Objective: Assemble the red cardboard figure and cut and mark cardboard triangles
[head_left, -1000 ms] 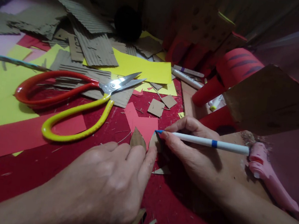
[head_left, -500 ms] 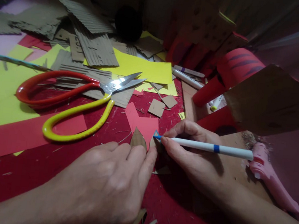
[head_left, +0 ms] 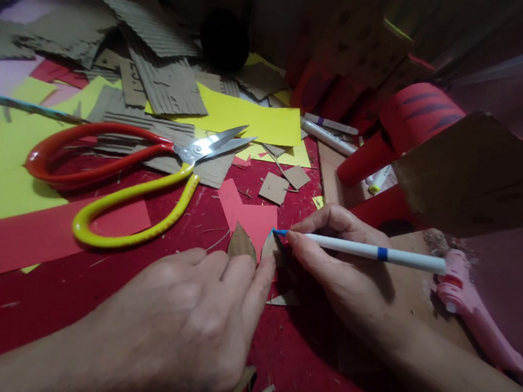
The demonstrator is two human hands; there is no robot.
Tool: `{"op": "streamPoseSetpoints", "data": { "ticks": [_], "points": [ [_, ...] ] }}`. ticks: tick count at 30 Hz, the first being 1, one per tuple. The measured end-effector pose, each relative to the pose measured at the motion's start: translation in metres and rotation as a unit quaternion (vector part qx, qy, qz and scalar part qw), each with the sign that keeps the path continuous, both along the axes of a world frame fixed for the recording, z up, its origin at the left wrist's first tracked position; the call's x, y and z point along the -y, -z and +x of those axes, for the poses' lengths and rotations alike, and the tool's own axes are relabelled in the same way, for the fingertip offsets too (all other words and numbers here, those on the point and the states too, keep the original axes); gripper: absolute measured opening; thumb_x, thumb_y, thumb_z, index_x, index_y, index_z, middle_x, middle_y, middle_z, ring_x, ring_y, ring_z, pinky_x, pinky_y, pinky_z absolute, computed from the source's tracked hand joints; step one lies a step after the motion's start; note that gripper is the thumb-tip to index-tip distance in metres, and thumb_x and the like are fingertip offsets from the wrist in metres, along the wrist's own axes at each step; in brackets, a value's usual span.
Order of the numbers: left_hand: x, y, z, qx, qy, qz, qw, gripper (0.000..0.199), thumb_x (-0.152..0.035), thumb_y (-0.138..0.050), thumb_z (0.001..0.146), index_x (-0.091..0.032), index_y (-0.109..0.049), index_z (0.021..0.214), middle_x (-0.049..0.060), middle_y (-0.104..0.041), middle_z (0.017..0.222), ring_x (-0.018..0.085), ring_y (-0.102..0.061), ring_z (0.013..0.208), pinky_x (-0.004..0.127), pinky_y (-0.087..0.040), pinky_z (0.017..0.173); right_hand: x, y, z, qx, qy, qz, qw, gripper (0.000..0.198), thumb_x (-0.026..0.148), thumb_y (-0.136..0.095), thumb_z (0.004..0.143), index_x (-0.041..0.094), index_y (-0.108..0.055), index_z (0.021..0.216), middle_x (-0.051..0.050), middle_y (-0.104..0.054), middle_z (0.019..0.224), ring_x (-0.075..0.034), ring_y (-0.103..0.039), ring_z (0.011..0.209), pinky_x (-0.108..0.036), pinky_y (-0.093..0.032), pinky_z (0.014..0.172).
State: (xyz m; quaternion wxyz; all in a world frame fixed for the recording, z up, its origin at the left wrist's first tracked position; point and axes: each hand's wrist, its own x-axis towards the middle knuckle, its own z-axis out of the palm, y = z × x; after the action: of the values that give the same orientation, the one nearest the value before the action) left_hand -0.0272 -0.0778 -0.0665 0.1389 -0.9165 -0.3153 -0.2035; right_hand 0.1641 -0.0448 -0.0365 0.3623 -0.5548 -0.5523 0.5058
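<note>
Right up close, thin cardboard slivers [head_left: 240, 390] lie on the red bench [head_left: 51, 304] just beside the left hand [head_left: 203, 315], which is palm down, fingers curled close together; their tips are mostly hidden, so I can't tell whether they pinch or only press. The index finger meets the pale cardboard piece [head_left: 271, 247], seemingly to steady it, with a brown leaf-shaped piece [head_left: 242, 242] poking out alongside. In from the other side comes the right hand [head_left: 344, 275], fingers drawn narrow around a white pen [head_left: 359, 249], gripped low by its blue tip, presumably for fine control! That tip is at the upper end of the pale piece, where a little blue shows. Red paper [head_left: 259, 219] lies just beyond; off to the right, a pink tool [head_left: 474, 315]; to the left, the scissors [head_left: 147, 164] rest with blades apart, set aside and leaving both hands room, I'd judge. Further back: small cardboard squares [head_left: 273, 188], a yellow sheet [head_left: 251, 116], then heaped corrugated cardboard [head_left: 161, 78]. And against half a second ago? The pen tip sits slightly higher, its blue outline now harder to see, while the left hand and scissors look practically unmoved.
</note>
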Motion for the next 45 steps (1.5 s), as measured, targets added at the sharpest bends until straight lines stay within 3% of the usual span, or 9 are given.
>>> {"op": "streamPoseSetpoints", "data": {
  "ticks": [9,15,23,28,32,38,45],
  "points": [
    [-0.0022,-0.0029,0.0020,0.000,0.006,0.004,1.000,0.046,-0.014,-0.048,0.079,0.006,-0.059,0.119,0.017,-0.069,0.076,0.033,-0.066,0.062,0.041,-0.049,0.045,0.0003,0.0050,0.0038,0.053,-0.005,0.044,0.998,0.012,0.025,-0.075,0.083,0.022,-0.064,0.080,0.001,-0.071,0.067,-0.014,-0.067,0.055,-0.019,-0.051,0.045],
    [0.0016,0.0000,0.0000,0.004,0.000,0.009,1.000,0.047,-0.016,-0.048,0.080,0.003,-0.058,0.122,0.017,-0.069,0.079,0.032,-0.065,0.065,0.041,-0.049,0.047,0.0001,0.0036,0.0020,0.018,-0.013,0.019,1.000,0.015,0.025,-0.071,0.087,0.022,-0.062,0.076,0.003,-0.069,0.062,-0.013,-0.067,0.053,-0.019,-0.051,0.045],
    [0.0037,0.0055,0.0018,0.055,-0.026,-0.060,0.996,0.047,-0.033,-0.055,0.090,-0.011,-0.061,0.131,0.013,-0.069,0.090,0.025,-0.066,0.080,0.040,-0.057,0.072,0.0005,0.0024,0.0007,0.006,0.006,0.012,1.000,0.013,0.025,-0.071,0.087,0.023,-0.063,0.077,0.005,-0.068,0.062,-0.012,-0.066,0.052,-0.018,-0.052,0.044],
    [0.0017,0.0049,0.0059,0.059,-0.029,-0.077,0.995,0.047,-0.037,-0.054,0.091,-0.010,-0.062,0.130,0.013,-0.068,0.091,0.025,-0.066,0.081,0.040,-0.057,0.074,-0.0007,0.0017,0.0015,0.032,-0.010,0.016,0.999,0.013,0.026,-0.071,0.086,0.022,-0.062,0.078,0.002,-0.070,0.065,-0.015,-0.068,0.055,-0.022,-0.053,0.046],
    [0.0043,0.0047,0.0030,0.044,-0.029,-0.053,0.997,0.044,-0.031,-0.051,0.091,-0.008,-0.062,0.127,0.014,-0.069,0.089,0.025,-0.066,0.078,0.041,-0.057,0.070,-0.0003,0.0032,0.0031,0.057,-0.024,0.027,0.998,0.014,0.029,-0.071,0.086,0.022,-0.062,0.079,0.000,-0.071,0.066,-0.017,-0.069,0.058,-0.025,-0.054,0.049],
    [0.0030,0.0011,0.0000,-0.005,0.000,0.000,1.000,0.040,-0.017,-0.047,0.082,0.000,-0.063,0.115,0.015,-0.066,0.077,0.030,-0.063,0.065,0.040,-0.048,0.048,0.0020,0.0061,0.0035,0.084,-0.030,0.060,0.994,0.013,0.026,-0.073,0.084,0.021,-0.063,0.078,0.000,-0.071,0.068,-0.015,-0.067,0.060,-0.023,-0.051,0.052],
    [0.0014,-0.0001,0.0002,-0.005,0.006,0.001,1.000,0.044,-0.014,-0.048,0.078,0.003,-0.060,0.117,0.019,-0.069,0.080,0.034,-0.065,0.066,0.044,-0.051,0.050,0.0010,0.0031,0.0027,0.078,-0.027,0.050,0.995,0.012,0.025,-0.074,0.083,0.021,-0.064,0.077,0.001,-0.070,0.067,-0.014,-0.064,0.057,-0.021,-0.047,0.049]
  ]
}}
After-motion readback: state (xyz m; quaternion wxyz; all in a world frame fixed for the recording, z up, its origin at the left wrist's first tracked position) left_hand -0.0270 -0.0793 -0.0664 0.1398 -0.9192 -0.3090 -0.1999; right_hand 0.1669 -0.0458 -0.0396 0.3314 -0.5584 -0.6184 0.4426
